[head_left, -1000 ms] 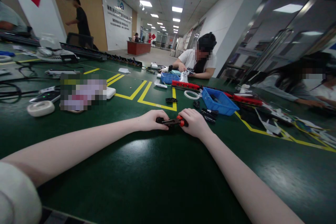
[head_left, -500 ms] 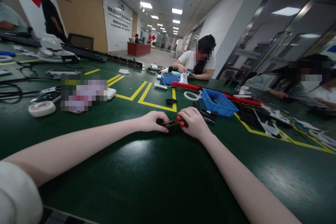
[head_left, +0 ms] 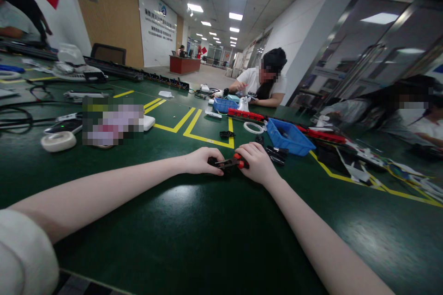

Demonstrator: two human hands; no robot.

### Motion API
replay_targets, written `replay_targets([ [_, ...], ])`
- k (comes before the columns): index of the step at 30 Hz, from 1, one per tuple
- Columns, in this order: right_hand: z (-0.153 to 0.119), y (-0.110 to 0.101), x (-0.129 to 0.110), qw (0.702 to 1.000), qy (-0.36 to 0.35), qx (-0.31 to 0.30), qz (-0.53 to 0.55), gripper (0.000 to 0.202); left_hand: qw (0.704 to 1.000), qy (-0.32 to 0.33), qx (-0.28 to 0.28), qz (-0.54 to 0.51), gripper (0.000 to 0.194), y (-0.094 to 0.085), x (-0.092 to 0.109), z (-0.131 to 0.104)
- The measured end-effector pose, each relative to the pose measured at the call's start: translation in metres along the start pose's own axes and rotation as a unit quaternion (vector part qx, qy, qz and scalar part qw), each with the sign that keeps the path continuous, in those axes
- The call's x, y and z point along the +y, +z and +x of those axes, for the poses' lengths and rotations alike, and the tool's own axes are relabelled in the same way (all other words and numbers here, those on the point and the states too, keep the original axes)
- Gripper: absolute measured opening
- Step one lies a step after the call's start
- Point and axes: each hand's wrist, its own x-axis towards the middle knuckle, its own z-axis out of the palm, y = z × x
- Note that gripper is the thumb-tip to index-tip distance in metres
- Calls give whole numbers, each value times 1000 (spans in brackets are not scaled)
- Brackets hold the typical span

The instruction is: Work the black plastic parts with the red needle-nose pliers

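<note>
In the head view, my right hand [head_left: 258, 162] is wrapped round the red handles of a pair of pliers [head_left: 228, 163]. The dark jaws point left, toward my left hand [head_left: 203, 161]. Between the fingers and thumb of that hand is a small black part [head_left: 212, 160], and the jaws reach it. Whether they bite on it I cannot tell. Just beyond my hands, a black piece [head_left: 226, 134] lies on the green table. Several shiny black pieces [head_left: 277, 154] lie to the right of my right hand.
A blue bin [head_left: 289, 137] and a white ring [head_left: 254, 127] stand beyond my right hand. To the left are a white case [head_left: 148, 123] and a cream oval object [head_left: 58, 141]. Across the table [head_left: 166, 239], a person [head_left: 263, 78] works beside a smaller blue bin [head_left: 224, 105].
My hands and the pliers keep nearly the same pose. The view has shifted slightly. At the far left a standing person has moved left and bent over; the person across has raised a hand.
</note>
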Motion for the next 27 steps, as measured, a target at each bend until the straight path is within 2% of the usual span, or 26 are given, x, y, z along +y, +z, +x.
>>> replay_targets([
  [14,0,-1,-1,1000,12,-1,-1,29,999,-25,17,-14,20,0,2,0],
  [27,-1,-1,-3,998,43,-39,-3,14,997,-55,46,-16,22,0,2,0],
])
